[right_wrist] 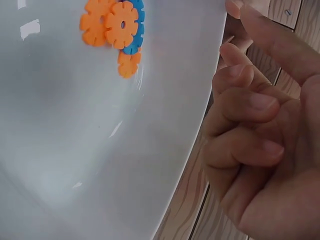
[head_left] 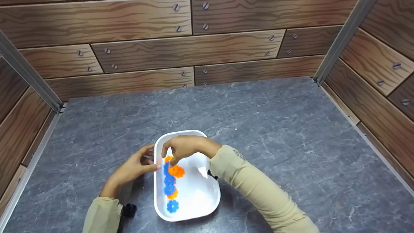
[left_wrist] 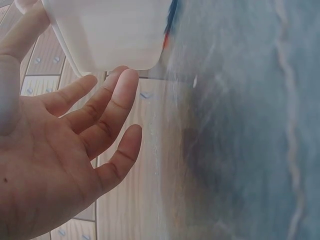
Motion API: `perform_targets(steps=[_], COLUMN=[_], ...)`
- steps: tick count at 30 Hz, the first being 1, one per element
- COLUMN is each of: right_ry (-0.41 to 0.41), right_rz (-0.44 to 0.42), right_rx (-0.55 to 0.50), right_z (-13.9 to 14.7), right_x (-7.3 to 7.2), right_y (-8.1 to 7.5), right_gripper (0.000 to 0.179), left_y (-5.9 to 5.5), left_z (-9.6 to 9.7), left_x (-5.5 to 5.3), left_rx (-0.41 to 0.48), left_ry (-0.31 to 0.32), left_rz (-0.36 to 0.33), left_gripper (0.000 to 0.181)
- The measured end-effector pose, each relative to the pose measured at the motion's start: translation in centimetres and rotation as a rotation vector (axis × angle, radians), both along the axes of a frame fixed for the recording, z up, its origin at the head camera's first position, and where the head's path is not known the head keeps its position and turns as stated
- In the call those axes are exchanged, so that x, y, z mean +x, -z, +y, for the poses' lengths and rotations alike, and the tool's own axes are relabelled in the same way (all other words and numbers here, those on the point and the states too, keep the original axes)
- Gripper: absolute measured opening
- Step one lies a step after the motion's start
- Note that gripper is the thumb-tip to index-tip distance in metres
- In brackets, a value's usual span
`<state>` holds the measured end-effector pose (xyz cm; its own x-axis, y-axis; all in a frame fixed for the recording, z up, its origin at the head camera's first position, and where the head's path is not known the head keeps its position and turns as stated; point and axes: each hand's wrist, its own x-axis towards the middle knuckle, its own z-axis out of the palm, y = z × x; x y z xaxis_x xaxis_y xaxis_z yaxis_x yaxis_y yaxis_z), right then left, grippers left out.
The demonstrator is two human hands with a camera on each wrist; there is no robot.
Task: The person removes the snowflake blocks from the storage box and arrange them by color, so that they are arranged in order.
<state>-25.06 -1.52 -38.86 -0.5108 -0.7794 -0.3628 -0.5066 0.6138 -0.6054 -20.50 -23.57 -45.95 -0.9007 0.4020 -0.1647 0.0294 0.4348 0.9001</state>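
- On my remote feed, the left hand (head_left: 132, 166) flanks the white tray (head_left: 197, 200), fingers loosely spread, thumb at the rim.
- I see the tray resting on the gray table (head_left: 275, 139).
- Blue discs (head_left: 172, 206) and orange discs (head_left: 180, 171) line its left side, some overlapping.
- The right hand (head_left: 186, 145) hangs over them, fingers curled; I cannot tell whether it pinches a disc.
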Motion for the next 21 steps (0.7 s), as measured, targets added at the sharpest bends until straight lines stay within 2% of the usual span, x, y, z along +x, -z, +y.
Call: perform_targets(steps=[10,16,21], right_ry=[0.06,0.087,0.115], right_rz=[-0.006,-0.032,-0.054], right_rx=[0.029,0.008,-0.011], right_z=[-0.3,-0.4,-0.6], right_x=[-0.2,-0.2,-0.3], right_y=[1.1,1.5,1.6], right_gripper=[0.039,0.038,0.037], left_y=[0.0,0.0,-0.1], left_z=[0.0,0.0,-0.2], left_x=[0.2,0.1,0.0], left_rx=[0.005,-0.005,0.023], left_ry=[0.007,0.009,0.025], left_rz=[0.006,0.012,0.025], left_gripper=[0.08,0.081,0.08])
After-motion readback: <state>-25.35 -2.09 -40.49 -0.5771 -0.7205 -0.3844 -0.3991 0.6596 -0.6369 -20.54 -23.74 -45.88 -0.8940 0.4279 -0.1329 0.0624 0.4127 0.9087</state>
